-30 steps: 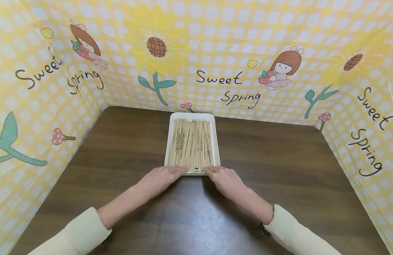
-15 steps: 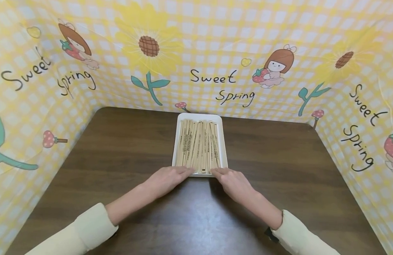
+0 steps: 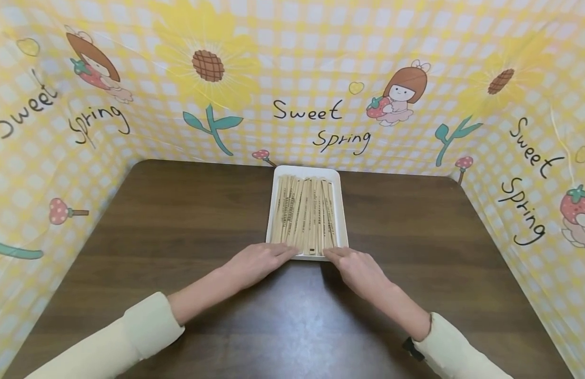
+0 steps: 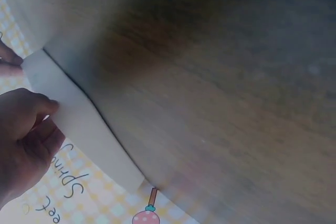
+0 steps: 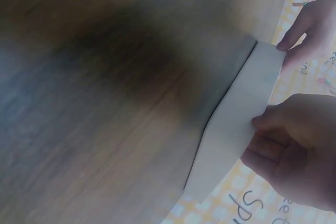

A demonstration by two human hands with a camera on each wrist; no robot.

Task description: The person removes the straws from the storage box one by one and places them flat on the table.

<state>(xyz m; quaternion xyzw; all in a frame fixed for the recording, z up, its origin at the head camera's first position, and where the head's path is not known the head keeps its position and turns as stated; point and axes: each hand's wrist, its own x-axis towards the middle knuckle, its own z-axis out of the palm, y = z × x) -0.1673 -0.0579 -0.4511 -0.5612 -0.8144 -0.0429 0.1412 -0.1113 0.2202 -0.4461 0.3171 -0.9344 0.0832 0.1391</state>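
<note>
Relative to the earlier head-view frames, the white tray (image 3: 340, 210) sits further right and slightly higher in view, with both hands shifted the same way; whether the tray slid on the tabletop (image 3: 178, 221) or only the camera turned cannot be told. At this moment the tray lies at the far centre of the tabletop, its far end near the printed backdrop (image 3: 320, 121), and it holds a row of paper-wrapped chopsticks (image 3: 306, 216) laid lengthwise, side by side. The left hand (image 3: 256, 261) holds the tray's near left corner; the left wrist view shows its fingers curled against the white wall (image 4: 79, 119). The right hand (image 3: 358, 266) holds the near right corner, with fingers bent over the rim in the right wrist view (image 5: 236, 124). Each grip is therefore closed on the tray's near edge, not on the contents. Judged step: positioning the tray with a two-handed hold. Any further move calls for equal force from both hands and a level tray, so that the loose packets do not slide or fan out.
</note>
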